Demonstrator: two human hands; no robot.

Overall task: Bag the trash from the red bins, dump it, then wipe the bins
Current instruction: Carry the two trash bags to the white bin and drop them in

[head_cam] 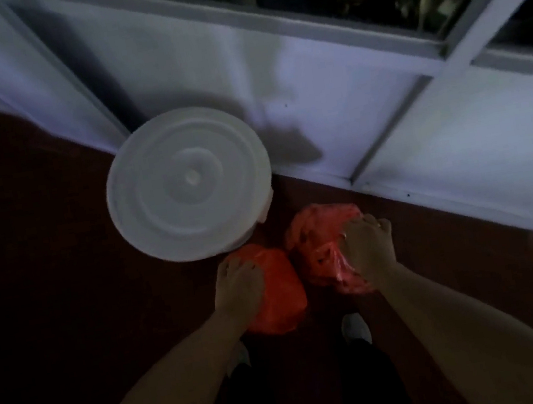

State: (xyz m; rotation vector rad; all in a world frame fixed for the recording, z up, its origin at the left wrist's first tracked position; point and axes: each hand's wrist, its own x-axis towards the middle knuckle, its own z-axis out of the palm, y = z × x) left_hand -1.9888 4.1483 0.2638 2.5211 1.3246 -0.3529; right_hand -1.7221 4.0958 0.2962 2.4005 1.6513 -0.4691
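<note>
Red bags (contents hidden) gripped by blurred fingers.

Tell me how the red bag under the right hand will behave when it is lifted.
The red bag is thin, crinkled plastic bunched under the right hand, so it will probably sag and change shape rather than stay stiff. Its glossy film may slip in a loose grip. It looks lumpy and partly filled, so likely light, though its contents are hidden.
</note>
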